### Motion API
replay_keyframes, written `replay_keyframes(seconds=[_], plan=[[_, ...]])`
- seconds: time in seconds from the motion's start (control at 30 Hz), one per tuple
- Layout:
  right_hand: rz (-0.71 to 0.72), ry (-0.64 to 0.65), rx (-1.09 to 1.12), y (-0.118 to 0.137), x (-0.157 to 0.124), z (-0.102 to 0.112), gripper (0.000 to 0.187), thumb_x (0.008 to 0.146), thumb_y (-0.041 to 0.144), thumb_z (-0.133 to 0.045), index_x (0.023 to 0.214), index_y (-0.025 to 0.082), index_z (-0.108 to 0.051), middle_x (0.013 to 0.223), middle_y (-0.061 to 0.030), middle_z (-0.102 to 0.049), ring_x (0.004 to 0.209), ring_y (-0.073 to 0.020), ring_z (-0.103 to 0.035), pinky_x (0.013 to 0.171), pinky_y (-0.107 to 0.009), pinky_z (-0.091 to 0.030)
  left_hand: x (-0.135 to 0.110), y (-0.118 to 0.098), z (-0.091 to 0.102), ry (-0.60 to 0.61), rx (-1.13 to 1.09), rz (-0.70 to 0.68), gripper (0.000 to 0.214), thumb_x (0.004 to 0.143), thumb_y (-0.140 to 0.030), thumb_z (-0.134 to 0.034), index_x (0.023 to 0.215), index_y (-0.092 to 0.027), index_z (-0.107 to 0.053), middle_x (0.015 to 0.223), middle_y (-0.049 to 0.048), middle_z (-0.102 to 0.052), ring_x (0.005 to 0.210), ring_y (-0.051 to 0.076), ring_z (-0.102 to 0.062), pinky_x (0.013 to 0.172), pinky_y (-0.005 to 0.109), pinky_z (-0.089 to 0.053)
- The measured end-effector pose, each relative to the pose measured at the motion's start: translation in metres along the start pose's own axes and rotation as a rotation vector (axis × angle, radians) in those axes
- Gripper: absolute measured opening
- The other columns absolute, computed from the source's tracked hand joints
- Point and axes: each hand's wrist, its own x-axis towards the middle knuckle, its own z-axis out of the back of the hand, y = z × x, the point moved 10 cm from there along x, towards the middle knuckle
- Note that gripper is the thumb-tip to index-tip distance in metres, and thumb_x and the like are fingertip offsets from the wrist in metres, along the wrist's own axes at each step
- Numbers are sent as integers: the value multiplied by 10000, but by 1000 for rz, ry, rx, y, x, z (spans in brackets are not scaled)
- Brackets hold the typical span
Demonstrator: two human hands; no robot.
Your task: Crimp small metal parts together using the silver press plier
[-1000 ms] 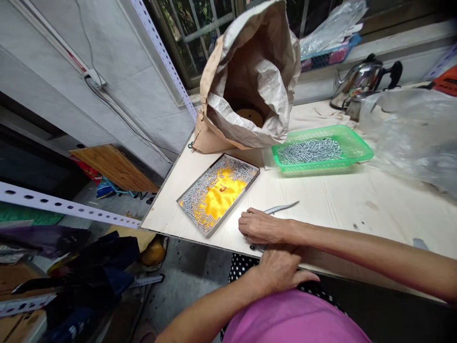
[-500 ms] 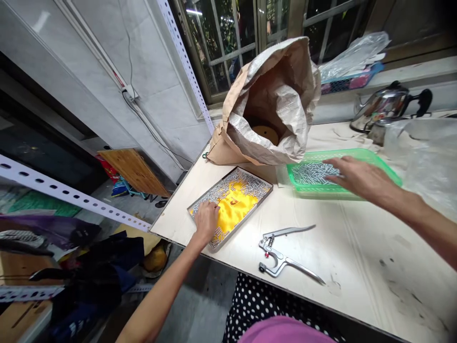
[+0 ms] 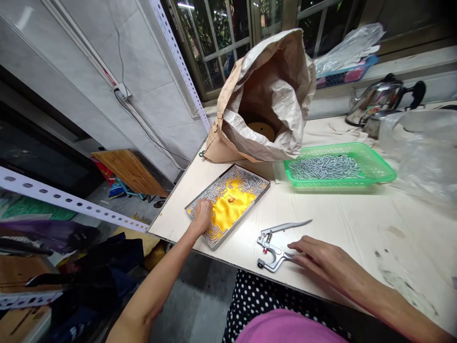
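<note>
My left hand [image 3: 203, 214] rests at the near left side of a shallow tray [image 3: 241, 222], its fingers curled. Whatever those fingertips hold is hidden. Yellow cloth [image 3: 228, 211] lies in the tray, with many small silver metal pins [image 3: 250, 180] around and over it. My right hand [image 3: 316, 255] hovers over the lower handle of metal snap pliers [image 3: 272, 252], thumb and fingers apart. Its fingertips reach the handle, though whether they touch I cannot tell. The pliers lie on the table with their handles spread. More silver pins [image 3: 324, 166] fill a green plastic basket [image 3: 378, 166].
A large paper sack [image 3: 228, 138] stands open at the back of the table [image 3: 357, 214]. A metal kettle [image 3: 374, 100] and a clear plastic bag [image 3: 421, 143] are at the back right. The table's front and left edges lie close to the tray.
My right hand has moved from above the green basket, down and toward me, to the pliers' handle. My left hand stays at the tray, its fingers curled.
</note>
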Motion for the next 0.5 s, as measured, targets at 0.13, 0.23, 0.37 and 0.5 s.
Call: replay_keyframes(seconds=[0.13,0.23,0.37,0.5], plan=[[-19,-53,11,-2,-4,7,265,978,351,-415,1019,260,-660,939,-72,-691,838,-217,-684,721,-361,-561,-6,4,3,37,-170,-6,204,858,-156,-494,749,-130,-664,878,111,-684,918,233,-618,804,317,-452],[-18,-64,15,3,-1,4,276,989,349,-402,1024,248,-658,931,-71,-683,826,-210,-679,717,-353,-554,-20,0,3,109,-318,-7,243,902,-260,-501,782,-129,-666,774,63,-681,728,164,-630,691,269,-490],[14,-114,53,23,20,10,285,1004,308,-389,1101,219,-641,989,-78,-675,889,-200,-662,786,-343,-531,-60,-29,-16,393,-978,102,279,818,-398,-684,834,-121,-656,763,45,-669,574,82,-569,576,212,-502],[13,-124,24,28,32,14,264,993,269,-429,1131,186,-638,1014,-90,-665,928,-206,-638,834,-353,-510,-109,-75,-38,574,-1302,161,422,609,-446,-856,784,-113,-664,719,31,-659,548,69,-549,536,192,-487]])
